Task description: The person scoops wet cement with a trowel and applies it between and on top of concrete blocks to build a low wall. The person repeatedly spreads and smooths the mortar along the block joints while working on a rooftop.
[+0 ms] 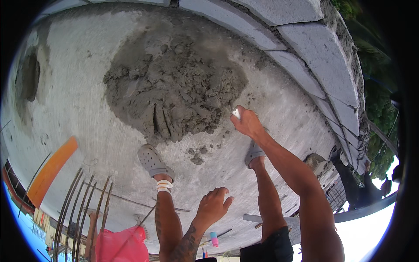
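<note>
My right hand (248,124) reaches out over the concrete floor (87,96) and is closed on a small white object (236,114), just right of a large pile of wet grey mortar (174,83). What the white object is cannot be made out. My left hand (214,204) hangs lower, fingers loosely apart and holding nothing, between my two legs. My feet in grey clogs (152,161) stand at the near edge of the mortar pile.
A row of grey concrete blocks (318,65) curves along the top and right. An orange board (52,168) and several rusty steel rods (83,201) lie at the lower left, with a pink plastic bag (122,244) below. A dark wet patch (28,76) sits far left.
</note>
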Motion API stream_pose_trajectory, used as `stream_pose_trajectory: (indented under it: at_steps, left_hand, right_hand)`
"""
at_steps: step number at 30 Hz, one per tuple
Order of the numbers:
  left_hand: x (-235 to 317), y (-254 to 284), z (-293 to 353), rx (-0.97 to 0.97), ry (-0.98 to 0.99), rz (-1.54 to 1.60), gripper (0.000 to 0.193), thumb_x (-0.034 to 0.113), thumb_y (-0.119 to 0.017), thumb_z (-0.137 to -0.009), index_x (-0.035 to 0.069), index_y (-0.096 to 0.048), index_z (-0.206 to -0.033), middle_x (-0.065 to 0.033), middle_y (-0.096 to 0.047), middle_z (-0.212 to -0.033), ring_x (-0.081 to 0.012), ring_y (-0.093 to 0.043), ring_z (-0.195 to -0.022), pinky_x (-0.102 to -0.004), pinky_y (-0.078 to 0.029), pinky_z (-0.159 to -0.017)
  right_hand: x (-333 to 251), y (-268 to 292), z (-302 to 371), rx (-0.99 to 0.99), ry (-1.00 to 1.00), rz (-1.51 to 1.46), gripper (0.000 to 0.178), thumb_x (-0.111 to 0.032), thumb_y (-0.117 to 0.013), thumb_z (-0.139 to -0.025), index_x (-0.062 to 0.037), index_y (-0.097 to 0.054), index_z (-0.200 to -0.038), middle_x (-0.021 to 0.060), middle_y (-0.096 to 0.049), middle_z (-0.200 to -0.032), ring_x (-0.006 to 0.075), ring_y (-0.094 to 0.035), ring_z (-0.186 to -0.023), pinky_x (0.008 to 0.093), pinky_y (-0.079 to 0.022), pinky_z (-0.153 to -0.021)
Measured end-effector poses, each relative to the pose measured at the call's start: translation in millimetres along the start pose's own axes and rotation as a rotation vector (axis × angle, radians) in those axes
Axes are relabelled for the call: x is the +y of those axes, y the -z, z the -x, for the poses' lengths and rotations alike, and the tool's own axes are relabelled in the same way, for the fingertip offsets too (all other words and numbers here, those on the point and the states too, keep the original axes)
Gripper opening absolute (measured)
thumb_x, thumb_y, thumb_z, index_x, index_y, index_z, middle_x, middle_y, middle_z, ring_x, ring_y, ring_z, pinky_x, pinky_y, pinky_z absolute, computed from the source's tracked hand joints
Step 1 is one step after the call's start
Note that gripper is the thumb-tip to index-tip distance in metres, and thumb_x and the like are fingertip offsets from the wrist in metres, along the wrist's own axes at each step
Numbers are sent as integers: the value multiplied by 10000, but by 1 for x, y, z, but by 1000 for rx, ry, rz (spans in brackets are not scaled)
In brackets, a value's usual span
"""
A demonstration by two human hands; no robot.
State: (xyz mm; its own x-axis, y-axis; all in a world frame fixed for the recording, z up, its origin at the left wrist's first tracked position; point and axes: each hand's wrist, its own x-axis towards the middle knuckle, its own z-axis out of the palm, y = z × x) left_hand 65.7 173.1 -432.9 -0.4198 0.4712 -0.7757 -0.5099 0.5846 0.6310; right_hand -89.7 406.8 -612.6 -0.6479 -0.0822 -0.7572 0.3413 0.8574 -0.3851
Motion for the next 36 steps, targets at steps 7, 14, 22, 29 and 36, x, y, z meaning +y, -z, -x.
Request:
stream_pose_trajectory:
  at_steps: [7, 14, 22, 29, 36]
  left_hand:
    - [-3, 6, -12, 40, 11, 47, 294, 278, -645, -972, 27, -609, -1120, -170, -705, -1099, -357, -683, -1026, -430, -540, -867]
    - [-20, -8, -11, 15, 52, 92, 290, 282, -627, -970, 46, -601, -1135, -174, -697, -1124, -375, -673, -1039, -460, -532, -876]
    - [-12, 11, -14, 109, 47, 115, 288, 288, -620, -977, 49, -596, -1137, -179, -691, -1130, -367, -662, -1075, -461, -524, -894]
    - [-19, -2, -25, 50, 59, 163, 269, 243, -629, -976, 45, -594, -1154, -170, -700, -1125, -360, -679, -1040, -435, -534, -872]
    - [-9, -14, -24, -21, 67, 217, 276, 236, -605, -973, 31, -605, -1158, -184, -692, -1153, -355, -665, -1090, -437, -518, -927]
  right_hand:
    - [-63, -81, 33, 507, -162, -171, 358, -342, -500, -1031, 11, -551, -1064, 236, -661, -774, 424, -674, -737, 508, -531, -709]
    - [-47, -24, 21, 147, -221, -409, 476, -447, -441, -1051, -5, -608, -990, 318, -661, -866, 521, -642, -853, 556, -510, -767]
    - [44, 4, 82, 291, -405, -195, 549, -469, -403, -1049, 21, -643, -989, 232, -681, -802, 360, -694, -728, 458, -527, -662]
    - [18, -76, -26, 25, -318, -448, 595, -504, -382, -1046, 20, -651, -962, 264, -668, -913, 407, -652, -912, 456, -503, -793]
    - [-45, -18, 11, 505, 120, -259, 460, -422, -554, -1009, 28, -646, -992, 289, -676, -930, 462, -664, -910, 487, -529, -774]
